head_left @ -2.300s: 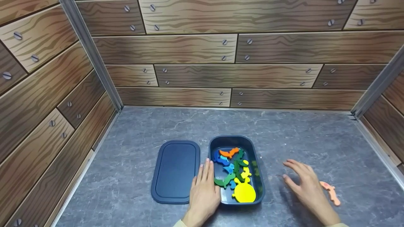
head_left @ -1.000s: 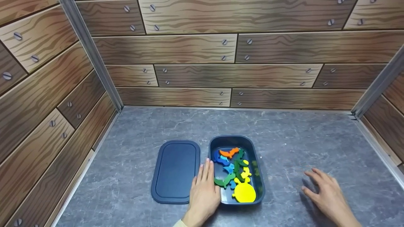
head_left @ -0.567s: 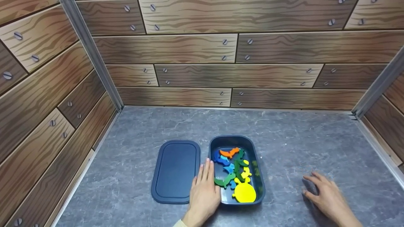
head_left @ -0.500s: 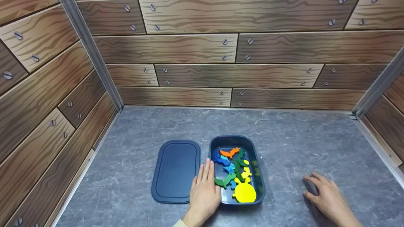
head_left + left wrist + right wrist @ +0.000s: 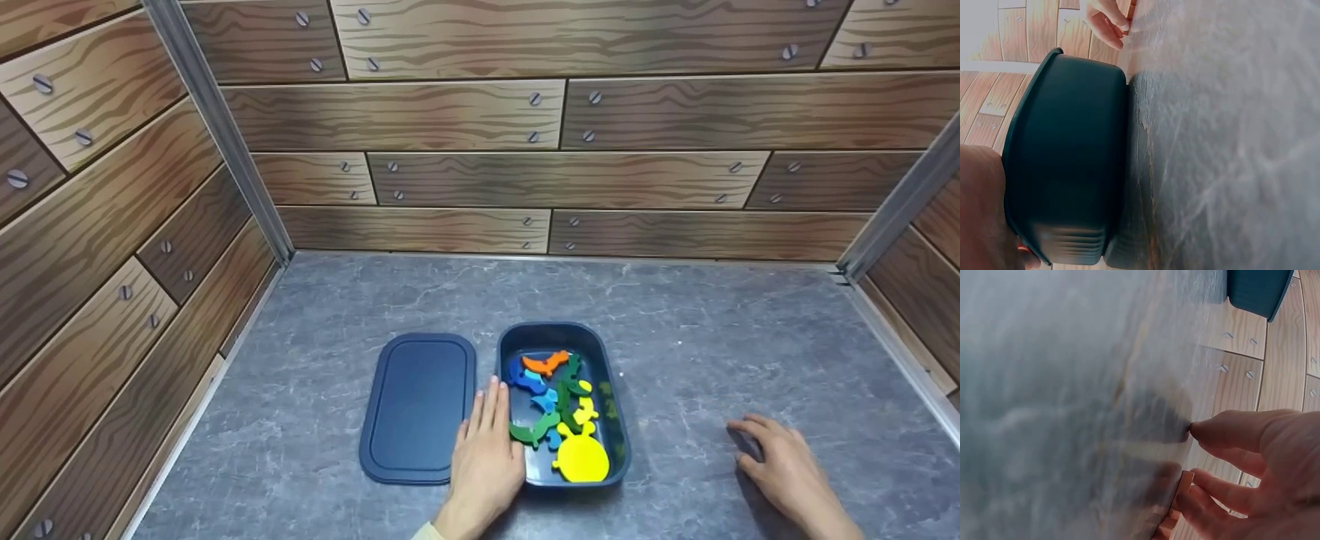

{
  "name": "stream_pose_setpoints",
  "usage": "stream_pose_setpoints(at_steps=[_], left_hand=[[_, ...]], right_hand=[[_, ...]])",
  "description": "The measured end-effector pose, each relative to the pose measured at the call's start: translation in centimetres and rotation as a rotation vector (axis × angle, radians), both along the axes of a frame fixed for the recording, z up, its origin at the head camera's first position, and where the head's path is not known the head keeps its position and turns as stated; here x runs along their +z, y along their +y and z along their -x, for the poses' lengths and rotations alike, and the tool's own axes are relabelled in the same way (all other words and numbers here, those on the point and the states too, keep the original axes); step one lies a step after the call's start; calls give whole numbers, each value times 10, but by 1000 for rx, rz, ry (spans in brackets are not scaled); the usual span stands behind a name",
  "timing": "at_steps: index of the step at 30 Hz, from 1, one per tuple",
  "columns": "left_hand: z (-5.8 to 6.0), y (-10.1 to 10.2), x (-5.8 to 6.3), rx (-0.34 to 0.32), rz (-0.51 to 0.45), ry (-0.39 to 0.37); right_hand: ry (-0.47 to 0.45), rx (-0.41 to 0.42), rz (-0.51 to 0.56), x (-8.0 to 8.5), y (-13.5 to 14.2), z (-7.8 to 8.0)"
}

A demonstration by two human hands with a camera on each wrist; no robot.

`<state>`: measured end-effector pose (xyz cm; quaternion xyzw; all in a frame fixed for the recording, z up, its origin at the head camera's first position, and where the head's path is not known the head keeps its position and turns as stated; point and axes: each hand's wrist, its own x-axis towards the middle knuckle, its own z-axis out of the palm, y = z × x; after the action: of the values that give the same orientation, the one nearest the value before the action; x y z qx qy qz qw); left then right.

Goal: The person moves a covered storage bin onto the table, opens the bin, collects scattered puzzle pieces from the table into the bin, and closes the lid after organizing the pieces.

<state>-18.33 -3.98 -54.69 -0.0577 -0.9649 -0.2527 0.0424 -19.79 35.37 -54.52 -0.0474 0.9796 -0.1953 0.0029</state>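
Note:
A dark blue plastic box stands without its lid in the head view. Inside lie several coloured animal-shaped pieces, among them a round yellow piece, a green curved piece and an orange piece. My left hand rests along the box's left side, fingers straight. Off to the box's right, my right hand is low at the table, fingers bent. Its fingertips are at a peach-coloured piece in the right wrist view, with the thumb apart from it. My hand hides that piece in the head view.
Left of the box lies its flat dark blue lid, the left hand covering its near right corner. The grey marbled table is enclosed by wood-patterned walls at the back and both sides.
The right hand has moved right and nearer, covering the peach-coloured piece that showed beside it before. Lately its fingers and thumb have drawn closer together. The left hand and box stay put.

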Motion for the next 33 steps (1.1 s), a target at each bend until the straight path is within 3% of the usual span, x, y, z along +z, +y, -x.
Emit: stream_pose_setpoints(at_steps=[7,14,23,33], left_hand=[[-1,0,-1,-1,-5,4],[0,0,-1,2,-5,-20],[-1,1,0,5,-7,13],[0,0,0,3,-9,-15]], right_hand=[[-30,9,0,2,2,3],[4,-13,9,3,2,2],[95,-7,34,3,4,4],[-59,-42,48,11,3,14]])
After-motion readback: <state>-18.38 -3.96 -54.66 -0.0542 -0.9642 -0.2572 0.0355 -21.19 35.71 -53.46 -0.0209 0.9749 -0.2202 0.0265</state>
